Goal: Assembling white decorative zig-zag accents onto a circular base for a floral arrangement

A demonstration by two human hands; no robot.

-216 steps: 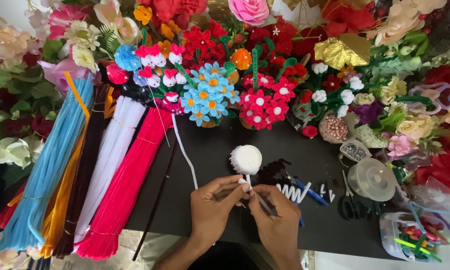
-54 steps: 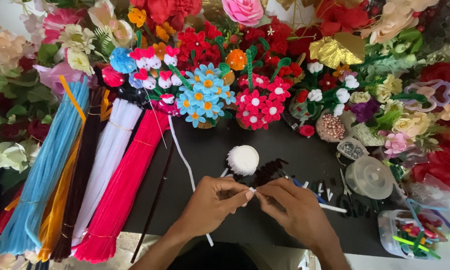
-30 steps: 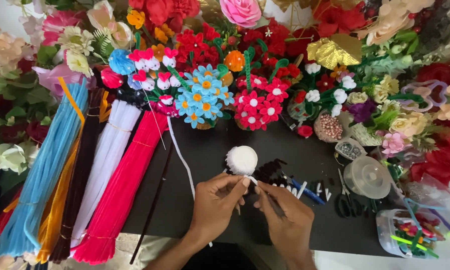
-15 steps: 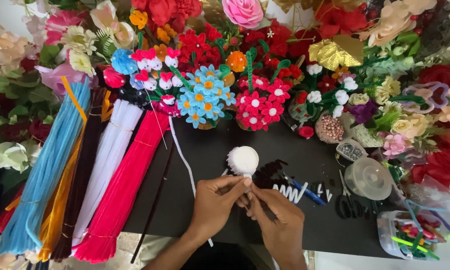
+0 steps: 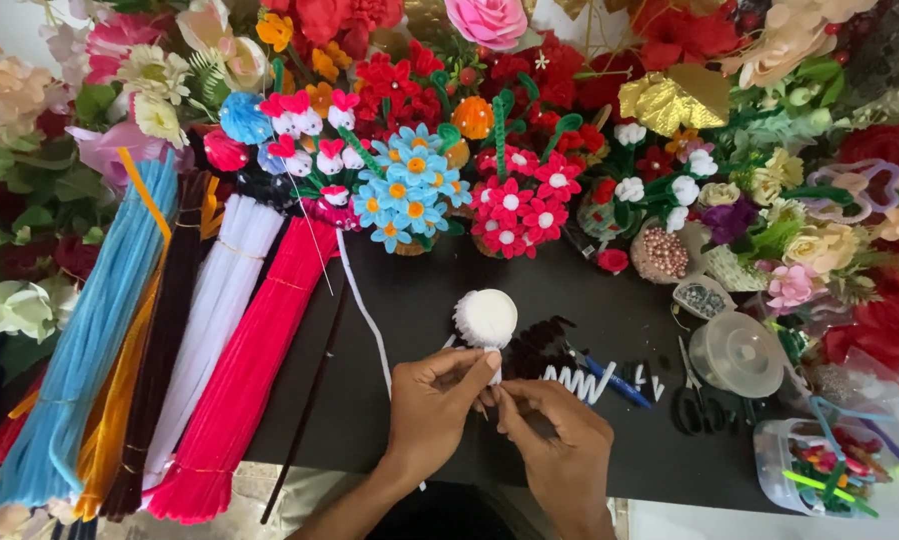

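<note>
A: Held upright between both hands, near the front edge of the black mat (image 5: 609, 300): white fuzzy pompom (image 5: 486, 318) on a short stem. Left hand (image 5: 437, 402) curled narrow, thumb and forefinger pinched on the stem just under the white head. Right hand (image 5: 559, 443) also closed narrow, fingertips (image 5: 499, 397) touching the stem base and the left thumb.

B: Noted. Room around the hands?

A: Bare black mat directly beyond the pompom, up to the flower pots. Left of the left hand: a loose white pipe cleaner (image 5: 364, 315) and a dark one (image 5: 309, 400) lying lengthwise, then bundles of pink (image 5: 239, 380), white (image 5: 209, 320), brown, orange and blue pipe cleaners (image 5: 89, 350), well apart from the hands. Front mat edge just under the wrists.

B: Right side?

A: Just right of the right hand: white zigzag wire piece (image 5: 579, 382), blue-handled tool (image 5: 609, 378), black scissors (image 5: 691, 405). Further right: round clear lidded container (image 5: 737, 355), small clear tub of beads (image 5: 704, 298), clear box of coloured scraps (image 5: 819, 468) at the mat corner.

B: Beyond?

A: Blue flower pot (image 5: 401, 195) and red flower pot (image 5: 514, 205) past the pompom, backed by dense artificial flowers. Labels: none legible.
</note>
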